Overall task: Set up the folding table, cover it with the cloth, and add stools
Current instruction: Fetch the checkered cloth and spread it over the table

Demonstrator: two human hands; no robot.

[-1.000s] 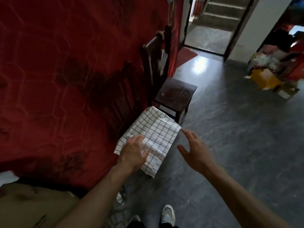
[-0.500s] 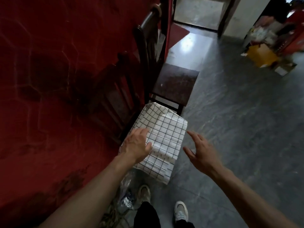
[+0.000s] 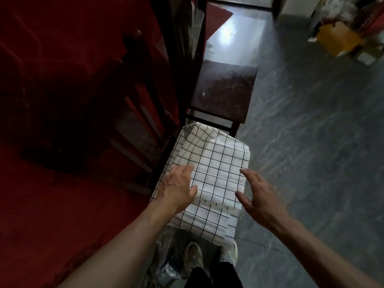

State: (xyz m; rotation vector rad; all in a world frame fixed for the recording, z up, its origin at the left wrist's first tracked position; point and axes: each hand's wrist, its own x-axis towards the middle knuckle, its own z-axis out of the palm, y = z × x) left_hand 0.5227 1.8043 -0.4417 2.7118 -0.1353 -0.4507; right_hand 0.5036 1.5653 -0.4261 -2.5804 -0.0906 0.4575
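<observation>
- A folded white cloth with black grid lines (image 3: 216,163) lies on a seat right beside the big dark red wall (image 3: 52,59). The seat under it is hidden.
- Just behind the cloth stands a dark brown square wooden seat (image 3: 224,90).
- The person's left hand (image 3: 176,190) lies flat on the near left part of the cloth, fingers straight and a little spread. It holds nothing; it only rests there.
- The right hand (image 3: 259,198) is at the cloth's right edge, fingers spread wide and thumb out. I cannot tell if it touches the cloth or is just beside it.
- The near end of the cloth hangs down over the seat's edge, toward the person's shoes (image 3: 194,254) on the grey stone floor (image 3: 311,142).
- I think the job now is to pick up the cloth. No open table is in view, so the task looks near its start.
- The cloth looks light, soft and floppy. It will not break, but it will sag and may fall open if taken by one corner.
- A good way, I think, is one hand on each side of the folded stack, fingers slid under and thumbs on top, so the layers keep together.
- The loose hanging end could slip and drag on the floor, so it wants a gentle lift.
</observation>
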